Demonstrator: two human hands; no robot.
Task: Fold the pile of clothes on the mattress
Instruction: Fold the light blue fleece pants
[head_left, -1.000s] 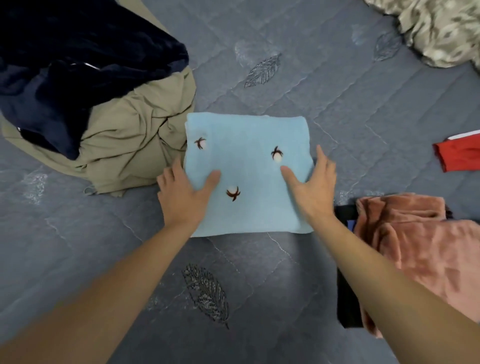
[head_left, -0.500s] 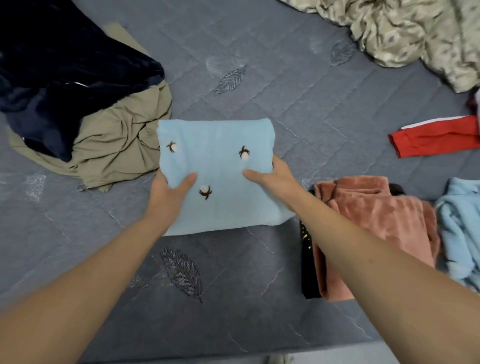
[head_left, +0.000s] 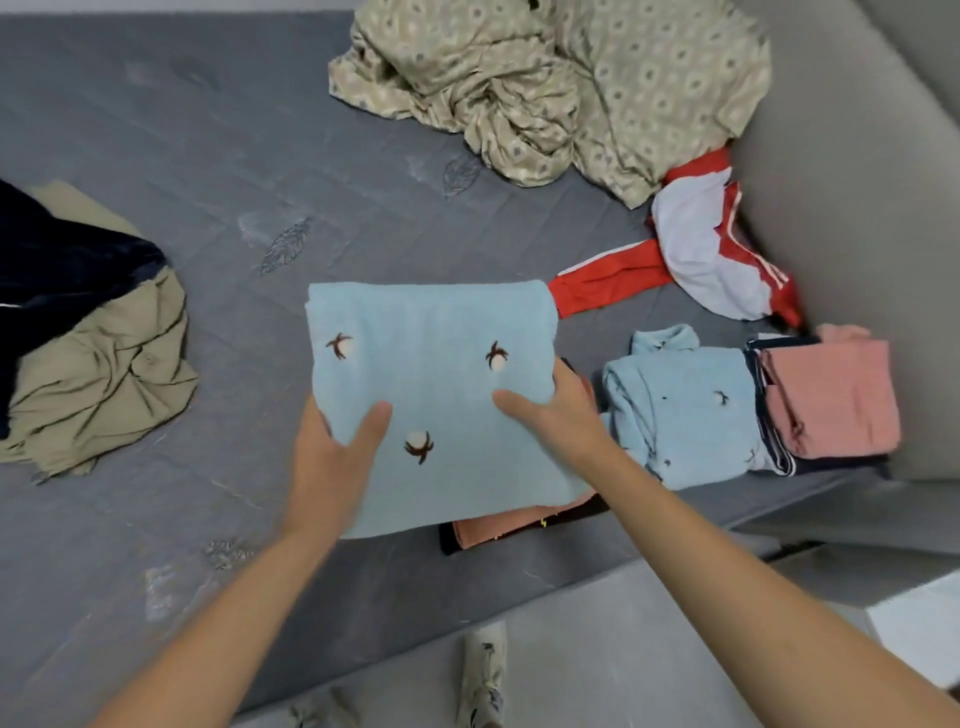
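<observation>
Two hands carry one folded item. Head view: your left hand (head_left: 332, 457) and right hand (head_left: 550, 415) each grip near edge of folded light-blue garment (head_left: 431, 374), thumbs on top, fingers tucked beneath, likely to keep folds flat in transit. Garment held above grey mattress (head_left: 208, 156), partly over pink-and-black folded stack (head_left: 498, 527) at near right. Judgement: you mean to set it there. Farther right, second folded stack (head_left: 727, 405). No containers visible. Unfolded: tan and navy heap (head_left: 93, 353) left, patterned cloth (head_left: 561, 88) far, red-white jacket (head_left: 691, 260) far right.
</observation>
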